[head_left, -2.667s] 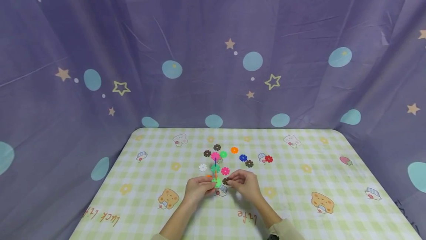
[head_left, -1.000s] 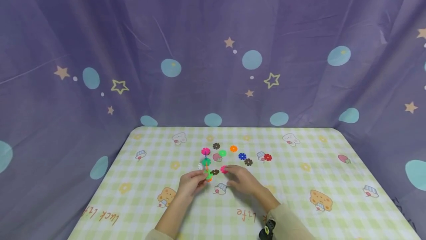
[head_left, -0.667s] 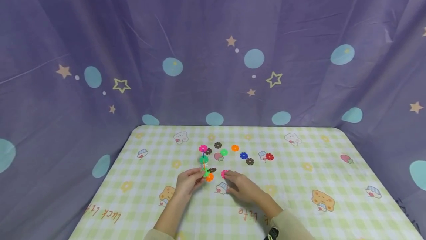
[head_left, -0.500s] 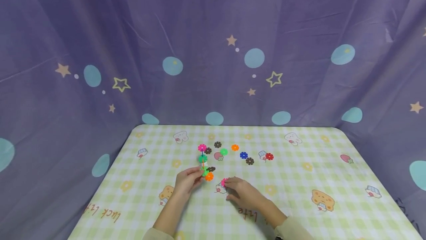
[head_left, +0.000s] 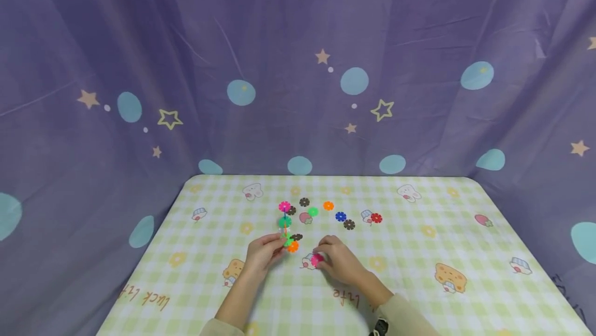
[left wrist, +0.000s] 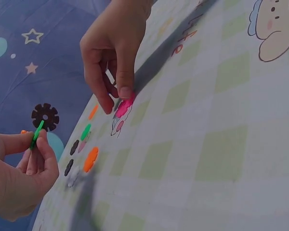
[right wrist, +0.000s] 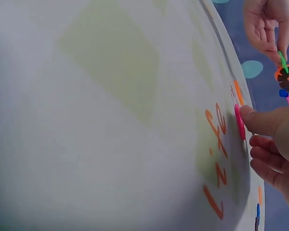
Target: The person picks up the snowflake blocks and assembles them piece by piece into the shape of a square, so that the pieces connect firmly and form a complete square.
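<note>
My left hand point(head_left: 263, 254) pinches a light green notched building disc point(left wrist: 37, 134) at the near end of an upright chain. Joined to it is a brown disc point(left wrist: 45, 117); an orange edge-on disc, a teal disc point(head_left: 285, 221), a blue edge-on disc and a pink top disc point(head_left: 284, 206) continue the chain. My right hand point(head_left: 342, 261) is low over the table, curled about a loose pink disc point(head_left: 317, 260). Its thumb touches that disc in both wrist views; the index fingertip is at the far side, its contact partly hidden.
Loose discs lie on the checked tablecloth: an orange one point(head_left: 292, 246) by my left hand, a green one point(head_left: 313, 212), another orange point(head_left: 328, 205), blue point(head_left: 341, 216), red point(head_left: 376, 218) and several brown ones point(head_left: 349, 224). A white disc point(left wrist: 73, 176) lies behind the chain.
The brown disc has gone from my right fingers onto the chain, which my left hand has shifted left. My right hand has drawn the loose pink disc nearer and brought its thumb onto it.
</note>
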`<act>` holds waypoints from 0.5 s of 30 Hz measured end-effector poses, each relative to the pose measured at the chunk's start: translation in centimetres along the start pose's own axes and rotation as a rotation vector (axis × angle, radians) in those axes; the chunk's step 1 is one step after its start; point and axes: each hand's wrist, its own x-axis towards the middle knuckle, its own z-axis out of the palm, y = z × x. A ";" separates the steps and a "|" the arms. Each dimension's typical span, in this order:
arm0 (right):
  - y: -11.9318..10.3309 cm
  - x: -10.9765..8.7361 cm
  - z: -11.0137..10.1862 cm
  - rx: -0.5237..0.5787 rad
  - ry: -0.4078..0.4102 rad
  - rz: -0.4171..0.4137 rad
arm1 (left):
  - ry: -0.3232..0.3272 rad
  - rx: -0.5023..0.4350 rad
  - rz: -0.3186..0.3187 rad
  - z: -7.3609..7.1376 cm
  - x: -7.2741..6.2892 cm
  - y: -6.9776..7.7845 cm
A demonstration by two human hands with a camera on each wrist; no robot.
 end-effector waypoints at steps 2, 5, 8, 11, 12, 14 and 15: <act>0.1 0.0 0.2 0.003 -0.006 0.019 | 0.001 0.011 0.001 0.0 0.0 0.0; 0.0 0.0 0.4 0.026 -0.022 0.055 | 0.005 0.012 0.001 -0.1 0.0 -0.1; -0.1 -0.1 0.3 0.067 -0.040 0.095 | 0.004 0.013 0.009 -0.1 -0.1 -0.1; -0.2 -0.2 0.1 0.141 -0.070 0.142 | 0.005 0.008 0.010 -0.1 -0.1 -0.1; -0.3 -0.2 0.0 0.175 -0.079 0.157 | 0.002 0.007 0.012 -0.1 -0.1 -0.2; -0.3 -0.4 -0.1 0.249 -0.091 0.190 | -0.004 0.001 0.008 0.0 -0.2 -0.3; -0.3 -0.5 -0.1 0.286 -0.093 0.207 | -0.004 -0.003 0.005 0.0 -0.2 -0.3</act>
